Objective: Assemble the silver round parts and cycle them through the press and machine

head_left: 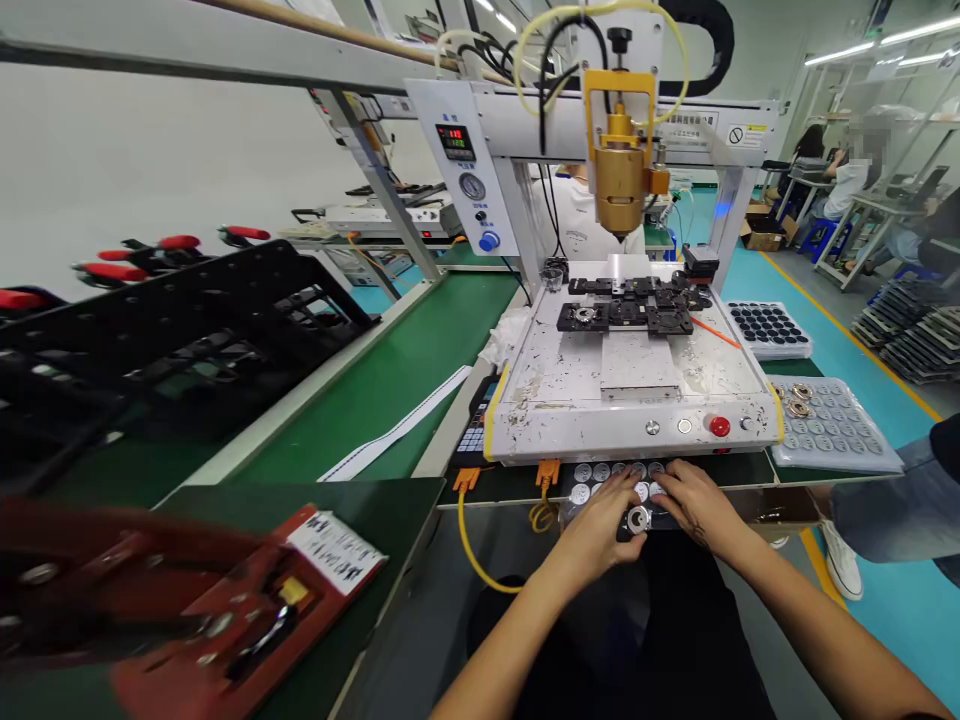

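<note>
My left hand (600,528) is closed, with a small round metal ring part (638,520) held between thumb and fingers. Just below the machine's front edge lies a clear tray of round white discs (580,493), partly covered by both hands. My right hand (699,508) reaches over the right side of this tray, its fingers bent together against a disc. Whatever is between those fingertips is too small to make out.
A white dispensing machine (562,430) stands in front, its gold nozzle (620,195) above black fixtures (637,305). On the right are a tray with several metal rings (840,430) and a tray of black discs (771,325). A red hand press (247,610) occupies the left bench. A person's leg (892,500) shows at right.
</note>
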Available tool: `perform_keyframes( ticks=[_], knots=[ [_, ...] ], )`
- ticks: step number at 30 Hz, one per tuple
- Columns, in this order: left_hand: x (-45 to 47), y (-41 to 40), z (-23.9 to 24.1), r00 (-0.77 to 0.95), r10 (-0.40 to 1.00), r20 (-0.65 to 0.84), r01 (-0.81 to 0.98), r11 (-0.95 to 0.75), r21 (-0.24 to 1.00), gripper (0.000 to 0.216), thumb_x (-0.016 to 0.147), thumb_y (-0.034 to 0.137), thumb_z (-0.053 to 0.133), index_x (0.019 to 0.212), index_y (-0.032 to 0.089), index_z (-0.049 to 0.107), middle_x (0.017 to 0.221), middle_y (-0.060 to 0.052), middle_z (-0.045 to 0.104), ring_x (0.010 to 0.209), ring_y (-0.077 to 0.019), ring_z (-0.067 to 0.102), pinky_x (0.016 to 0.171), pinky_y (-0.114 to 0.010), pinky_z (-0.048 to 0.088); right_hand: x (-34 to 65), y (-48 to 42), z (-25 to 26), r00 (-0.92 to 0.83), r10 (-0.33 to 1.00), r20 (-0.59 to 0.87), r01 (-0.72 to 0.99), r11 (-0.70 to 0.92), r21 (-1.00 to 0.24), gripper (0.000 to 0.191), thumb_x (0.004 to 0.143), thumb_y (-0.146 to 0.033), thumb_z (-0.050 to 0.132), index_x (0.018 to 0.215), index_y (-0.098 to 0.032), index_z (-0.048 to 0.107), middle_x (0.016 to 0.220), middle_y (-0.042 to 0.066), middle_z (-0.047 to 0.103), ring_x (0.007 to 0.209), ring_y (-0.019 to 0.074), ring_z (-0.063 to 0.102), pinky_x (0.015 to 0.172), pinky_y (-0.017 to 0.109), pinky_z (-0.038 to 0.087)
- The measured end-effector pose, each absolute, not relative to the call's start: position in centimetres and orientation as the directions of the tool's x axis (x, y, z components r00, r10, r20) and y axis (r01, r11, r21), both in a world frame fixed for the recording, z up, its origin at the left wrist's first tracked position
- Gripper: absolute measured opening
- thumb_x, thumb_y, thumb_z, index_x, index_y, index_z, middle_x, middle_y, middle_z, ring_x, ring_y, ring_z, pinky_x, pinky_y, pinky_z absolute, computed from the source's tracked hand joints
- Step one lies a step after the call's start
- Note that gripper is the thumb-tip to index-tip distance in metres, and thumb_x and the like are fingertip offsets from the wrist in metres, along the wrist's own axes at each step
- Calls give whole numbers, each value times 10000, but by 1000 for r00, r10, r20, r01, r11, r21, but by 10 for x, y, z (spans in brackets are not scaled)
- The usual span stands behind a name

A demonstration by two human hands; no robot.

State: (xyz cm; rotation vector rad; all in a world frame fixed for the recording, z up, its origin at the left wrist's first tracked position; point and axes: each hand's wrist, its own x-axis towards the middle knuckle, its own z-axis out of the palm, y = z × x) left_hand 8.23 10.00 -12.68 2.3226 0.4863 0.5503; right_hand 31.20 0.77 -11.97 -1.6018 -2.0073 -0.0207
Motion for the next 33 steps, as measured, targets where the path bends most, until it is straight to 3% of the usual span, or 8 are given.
perform_keyframes(
  ticks=[6, 11, 14, 19, 23, 28, 31, 33],
  knots=[
    [85, 109, -127, 832, 481, 276, 161, -686, 710, 367, 795, 93, 735, 1136, 216, 673, 1564, -182, 624, 1537, -375, 504, 1281, -637, 401, 311, 11, -136, -217, 861, 461, 908, 351, -229, 231, 1121, -266, 559, 1218, -179, 750, 960, 112, 748, 888, 255, 659, 782, 378, 505],
    [82, 117, -129, 850, 451, 271, 144, -695, 705, 324, 770, 90, 727, 1064, 219, 683, 1536, -169, 653, 1509, -384, 538, 1250, -609, 453, 306, -15, -148, -226, 812, 538, 874, 413, -257, 251, 1116, -214, 537, 1043, -219, 777, 809, 59, 733, 723, 205, 629, 662, 339, 457],
    [88, 121, -127, 828, 482, 288, 163, -698, 697, 304, 770, 109, 734, 1045, 226, 683, 1516, -157, 669, 1474, -389, 575, 1241, -619, 453, 302, -43, -140, -129, 811, 570, 857, 380, -347, 268, 1113, -230, 511, 1040, -237, 769, 850, 65, 748, 746, 213, 650, 675, 349, 495],
    [106, 118, -109, 752, 594, 287, 246, -656, 714, 254, 807, 159, 735, 1049, 216, 684, 1375, -163, 737, 1332, -394, 666, 1140, -619, 521, 310, -74, -108, 182, 842, 507, 756, 210, -620, 203, 1109, -291, 527, 1074, -242, 721, 1140, 121, 759, 1055, 263, 727, 905, 399, 597],
    [98, 98, -94, 696, 664, 273, 235, -570, 787, 285, 809, 188, 750, 1087, 222, 694, 1429, -150, 713, 1393, -381, 628, 1208, -592, 467, 315, -77, -85, 366, 863, 349, 593, 72, -802, 228, 1118, -395, 544, 1111, -232, 703, 969, 75, 760, 866, 229, 745, 740, 322, 622],
    [71, 65, -79, 577, 816, 22, 59, -68, 996, 372, 841, 307, 824, 1174, 229, 678, 1044, -54, 799, 908, -231, 784, 889, -382, 652, 302, -63, -59, 434, 899, 62, 269, -63, -961, 394, 1018, -563, 678, 1246, -256, 775, 975, 58, 748, 788, 215, 672, 686, 329, 561],
    [61, 52, -65, 562, 812, -159, -180, 308, 934, 516, 757, 366, 950, 1156, 189, 675, 967, -47, 783, 760, -186, 763, 726, -311, 651, 288, -48, -49, 411, 912, -14, 89, -55, -994, 462, 917, -607, 790, 1197, -241, 778, 866, 28, 708, 647, 168, 592, 601, 311, 511],
    [55, 46, -52, 572, 781, -250, -236, 448, 862, 579, 703, 321, 1008, 1162, 175, 688, 993, -65, 799, 827, -202, 794, 781, -306, 654, 281, -41, -48, 379, 922, -78, -39, -68, -997, 476, 846, -612, 861, 1087, -213, 763, 777, 7, 686, 577, 145, 557, 559, 298, 487]
  ],
)
